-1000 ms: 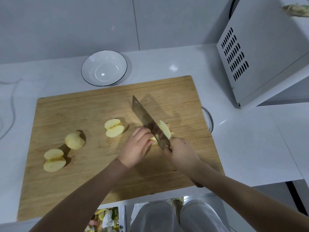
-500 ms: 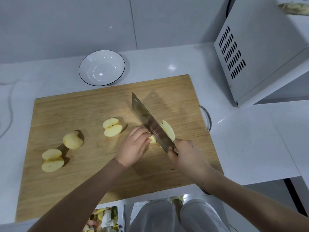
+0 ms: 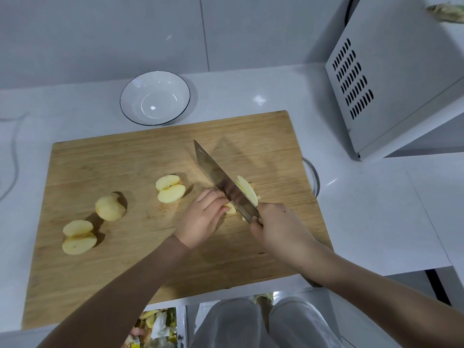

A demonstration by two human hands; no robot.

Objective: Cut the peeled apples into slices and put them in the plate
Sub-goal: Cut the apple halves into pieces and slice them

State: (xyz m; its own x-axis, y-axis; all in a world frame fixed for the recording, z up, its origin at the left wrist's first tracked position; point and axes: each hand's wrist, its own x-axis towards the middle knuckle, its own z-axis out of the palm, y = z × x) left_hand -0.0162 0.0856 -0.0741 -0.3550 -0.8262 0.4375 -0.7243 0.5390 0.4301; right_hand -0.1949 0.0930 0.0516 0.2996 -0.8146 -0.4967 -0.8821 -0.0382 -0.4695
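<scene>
On the wooden cutting board (image 3: pixel 125 272) my right hand (image 3: pixel 278 231) grips the handle of a cleaver (image 3: pixel 221 182), blade angled up and to the left. My left hand (image 3: pixel 202 218) holds down a small apple piece (image 3: pixel 231 209) against the blade's left side with curled fingers. Cut slices (image 3: pixel 247 189) lie on the blade's right. An apple half (image 3: pixel 170 189) lies face up left of my hand. Further left sit a peeled piece dome up (image 3: pixel 110 206) and another half face up (image 3: pixel 78 237). The white plate (image 3: pixel 155 97) stands empty behind the board.
A white microwave (image 3: pixel 396 79) stands at the back right on the white counter (image 3: pixel 364 217). A metal ring (image 3: pixel 312 178) sticks out from under the board's right edge. Peels fill a bin (image 3: pixel 155 327) below the counter edge. A cable (image 3: pixel 13 156) lies at far left.
The cleaver has come down and shifted slightly left along the apple piece, and the cut slices lean away on its right. My left hand stays on the remaining piece.
</scene>
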